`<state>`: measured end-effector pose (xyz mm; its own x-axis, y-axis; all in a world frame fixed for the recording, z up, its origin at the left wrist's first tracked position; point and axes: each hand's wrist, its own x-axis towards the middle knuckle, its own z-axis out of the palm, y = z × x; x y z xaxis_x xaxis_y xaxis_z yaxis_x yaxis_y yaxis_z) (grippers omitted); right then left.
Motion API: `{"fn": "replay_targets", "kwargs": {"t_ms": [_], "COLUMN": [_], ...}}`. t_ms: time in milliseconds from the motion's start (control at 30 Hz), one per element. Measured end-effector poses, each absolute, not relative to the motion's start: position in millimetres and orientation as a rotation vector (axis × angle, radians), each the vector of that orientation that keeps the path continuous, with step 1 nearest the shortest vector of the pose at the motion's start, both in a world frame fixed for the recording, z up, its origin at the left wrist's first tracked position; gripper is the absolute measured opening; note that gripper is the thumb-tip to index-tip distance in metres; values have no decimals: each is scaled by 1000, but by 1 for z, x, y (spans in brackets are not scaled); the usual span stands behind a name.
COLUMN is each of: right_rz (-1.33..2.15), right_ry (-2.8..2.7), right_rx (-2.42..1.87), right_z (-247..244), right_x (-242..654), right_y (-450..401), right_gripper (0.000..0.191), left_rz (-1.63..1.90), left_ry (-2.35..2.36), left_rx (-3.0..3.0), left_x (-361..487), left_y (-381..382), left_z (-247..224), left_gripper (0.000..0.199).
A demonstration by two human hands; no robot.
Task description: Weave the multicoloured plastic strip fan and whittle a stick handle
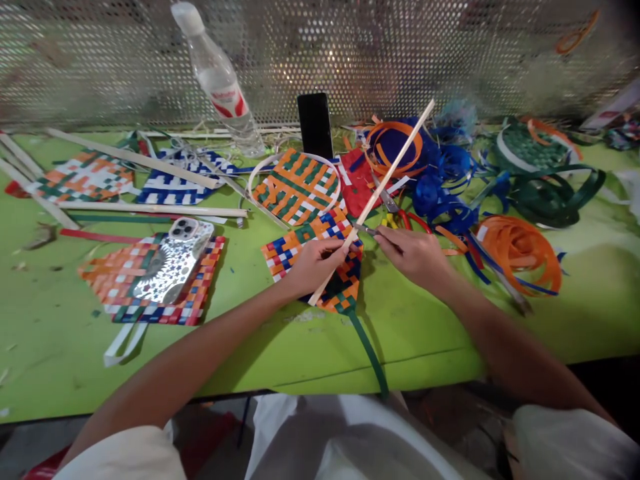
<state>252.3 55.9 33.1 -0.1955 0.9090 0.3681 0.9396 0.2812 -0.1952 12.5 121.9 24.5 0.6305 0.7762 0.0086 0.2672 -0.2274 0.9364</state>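
A pale wooden stick [393,167] slants over a woven mat of orange, blue, white and green strips [320,230]. My left hand [317,267] pinches the stick near its lower part, just above the mat. In my right hand [413,257] is a small knife [366,229], mostly hidden by the fingers. Its metal blade meets the stick a little above my left fingers. From the mat's lower corner a green strip [369,353] hangs toward the table's front edge.
Pliers with red handles [413,221] and coiled orange strips [523,257] lie right. A phone in a patterned case [175,260] rests on another woven mat [117,280]. A water bottle [215,80] and a black phone [315,125] stand by the perforated metal screen [375,60].
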Motion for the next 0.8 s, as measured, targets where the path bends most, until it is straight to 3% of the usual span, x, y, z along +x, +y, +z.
{"fn": "replay_targets", "kwargs": {"t_ms": [800], "right_rz": [-136], "right_ry": [-2009], "right_rx": [-1734], "right_z": [35], "right_x": [258], "right_y": [57], "right_gripper": [43], "left_rz": [528], "left_ry": [808], "left_rx": [1840], "left_x": [11], "left_y": [117], "left_z": [29], "left_gripper": [35]}}
